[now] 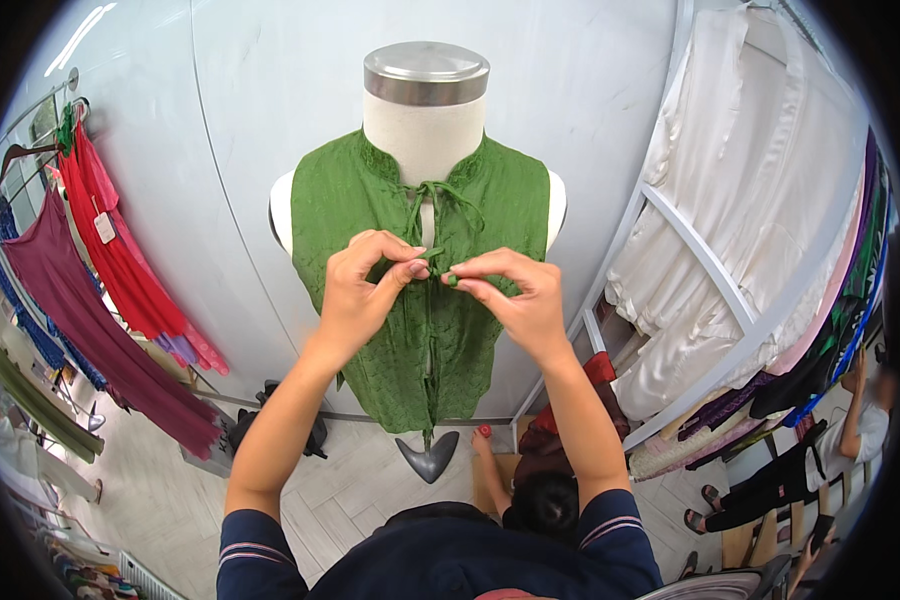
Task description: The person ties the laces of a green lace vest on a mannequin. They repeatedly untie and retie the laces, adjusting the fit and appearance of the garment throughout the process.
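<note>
A sleeveless green top (345, 187) with a stand collar hangs on a white dress form (424, 135) with a metal neck cap. At the neck opening, a thin fabric tie (431, 191) is knotted in a bow. Just below it, my left hand (371, 281) pinches a green tie between thumb and forefinger. My right hand (514, 289) grips a green tie end close by, its fingertips almost meeting the left ones. The knot between them is partly covered by my fingers. Further down, the front edges lie close together, with more ties along them.
On the left, a wall rail carries a red dress (124, 247) and a plum dress (97, 307). White garments (712, 187) hang from a metal rack (701, 255) at right. A person (544, 502) crouches low near my right arm; another person (817, 457) stands at far right.
</note>
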Tool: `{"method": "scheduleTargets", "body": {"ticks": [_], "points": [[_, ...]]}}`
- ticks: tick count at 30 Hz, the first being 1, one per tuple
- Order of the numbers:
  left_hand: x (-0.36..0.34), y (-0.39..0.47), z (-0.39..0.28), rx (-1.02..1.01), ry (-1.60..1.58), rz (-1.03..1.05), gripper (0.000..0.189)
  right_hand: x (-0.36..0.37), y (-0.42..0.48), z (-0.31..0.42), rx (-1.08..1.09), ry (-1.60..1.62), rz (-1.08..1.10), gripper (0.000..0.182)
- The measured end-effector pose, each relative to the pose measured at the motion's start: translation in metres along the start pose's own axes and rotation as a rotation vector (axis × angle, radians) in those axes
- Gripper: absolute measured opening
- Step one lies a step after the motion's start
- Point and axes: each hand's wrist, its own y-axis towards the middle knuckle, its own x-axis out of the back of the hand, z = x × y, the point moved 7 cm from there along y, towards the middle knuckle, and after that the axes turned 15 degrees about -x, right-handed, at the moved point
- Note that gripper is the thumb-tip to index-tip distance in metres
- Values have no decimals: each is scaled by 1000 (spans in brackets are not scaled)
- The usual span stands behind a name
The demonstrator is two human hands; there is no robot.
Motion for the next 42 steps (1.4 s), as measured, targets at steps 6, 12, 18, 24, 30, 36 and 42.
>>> {"method": "scheduleTargets", "body": {"ticks": [6, 12, 18, 24, 30, 36, 42], "points": [[-14, 3, -21, 2, 145, 99, 12, -8, -3, 12, 33, 24, -59, 13], [-12, -6, -28, -16, 186, 218, 11, 2, -4, 12, 85, -14, -27, 9], [-7, -34, -16, 135, -38, -37, 12, 9, -8, -14, -24, 177, 126, 14], [-8, -43, -18, 93, -58, -108, 20, -7, -16, -15, -37, 244, 152, 14], [-9, -28, -28, 46, 32, -55, 15, -14, -14, 9, 201, -54, 103, 13], [-16, -20, -27, -16, 133, 220, 9, -19, -9, 13, 153, -85, 133, 12], [-7, -11, -34, -52, 137, 196, 12, -24, -5, 17, 11, -182, 98, 13]]}}
